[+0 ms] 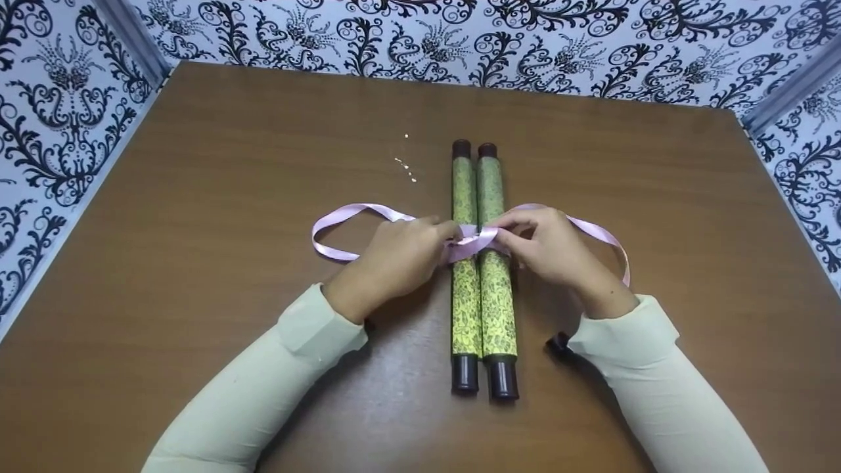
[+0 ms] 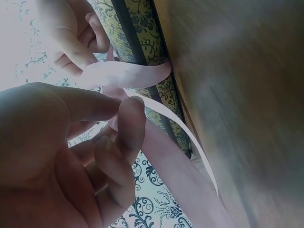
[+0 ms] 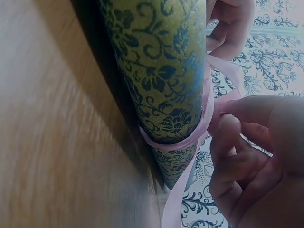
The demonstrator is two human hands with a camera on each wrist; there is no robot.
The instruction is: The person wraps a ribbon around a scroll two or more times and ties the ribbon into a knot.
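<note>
Two yellow-green floral scrolls (image 1: 466, 302) with dark end knobs lie side by side on the table, pointing away from me. A pink satin ribbon (image 1: 473, 246) wraps round both at the middle. From the left, my left hand (image 1: 404, 253) pinches a length of it between thumb and forefinger, just above the scrolls. On the other side my right hand (image 1: 552, 246) pinches another part of the ribbon with thumb and fingertip. In the right wrist view, one ribbon turn (image 3: 178, 142) circles the patterned scroll (image 3: 156, 71). Loose ribbon loops out on both sides.
The brown wooden table (image 1: 230, 197) stretches round the scrolls. Small white specks (image 1: 404, 165) lie beyond the left hand. A small dark object (image 1: 557, 345) shows beside the right cuff. Black-and-white patterned panels (image 1: 433, 46) border the table.
</note>
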